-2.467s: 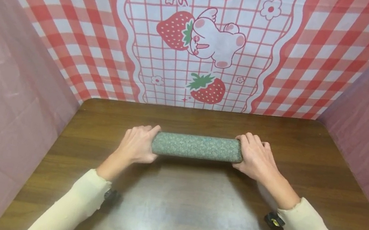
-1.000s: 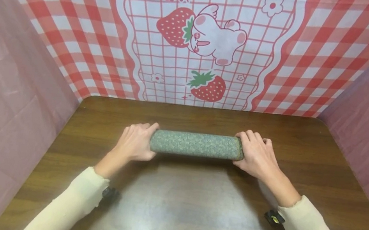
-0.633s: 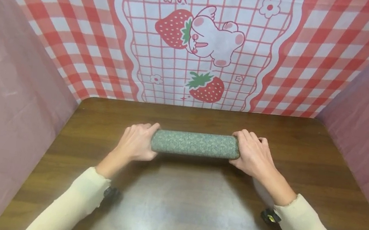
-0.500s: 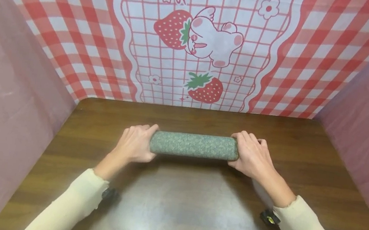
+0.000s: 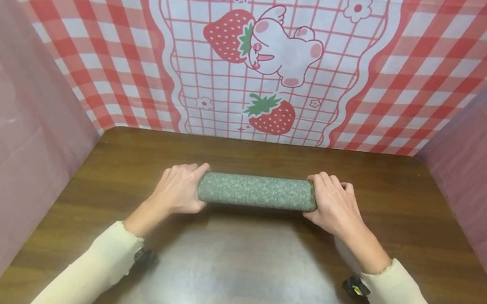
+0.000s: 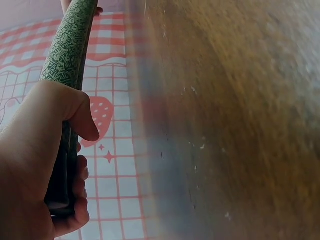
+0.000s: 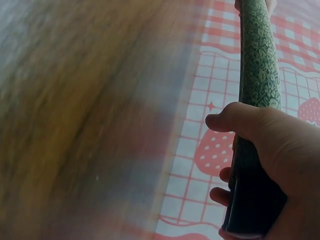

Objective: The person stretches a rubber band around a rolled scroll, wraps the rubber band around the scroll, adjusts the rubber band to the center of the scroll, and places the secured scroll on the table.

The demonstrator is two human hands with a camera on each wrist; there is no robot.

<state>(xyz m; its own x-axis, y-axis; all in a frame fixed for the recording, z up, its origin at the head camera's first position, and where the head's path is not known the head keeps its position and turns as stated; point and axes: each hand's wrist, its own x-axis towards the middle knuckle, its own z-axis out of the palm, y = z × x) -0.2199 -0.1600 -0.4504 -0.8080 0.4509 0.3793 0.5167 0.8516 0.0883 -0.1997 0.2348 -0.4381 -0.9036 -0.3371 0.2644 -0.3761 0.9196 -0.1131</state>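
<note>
A long, narrow case-like object (image 5: 257, 191) with a green leafy pattern is held level above the wooden table, its length running left to right. My left hand (image 5: 179, 188) grips its left end. In the left wrist view the thumb of my left hand (image 6: 45, 145) lies over the near side and the fingertips curl round a dark, smooth end. The other end is in the grip of my right hand (image 5: 334, 205). The right wrist view has my right hand (image 7: 280, 150) wrapped round a dark end too, fingertips showing beneath. What kind of object it is, I cannot tell.
The brown wooden table (image 5: 228, 259) has rounded far corners and a bright glare in its middle. A red-and-white checked cloth (image 5: 285, 54) with strawberries hangs behind it. Pink cloth walls (image 5: 8, 129) stand at both sides. A small dark device (image 5: 356, 287) is under the right wrist.
Both hands keep hold of the green patterned object at its ends. It has shifted slightly left with the right hand, and its gold-edged right end now shows less than a second ago.
</note>
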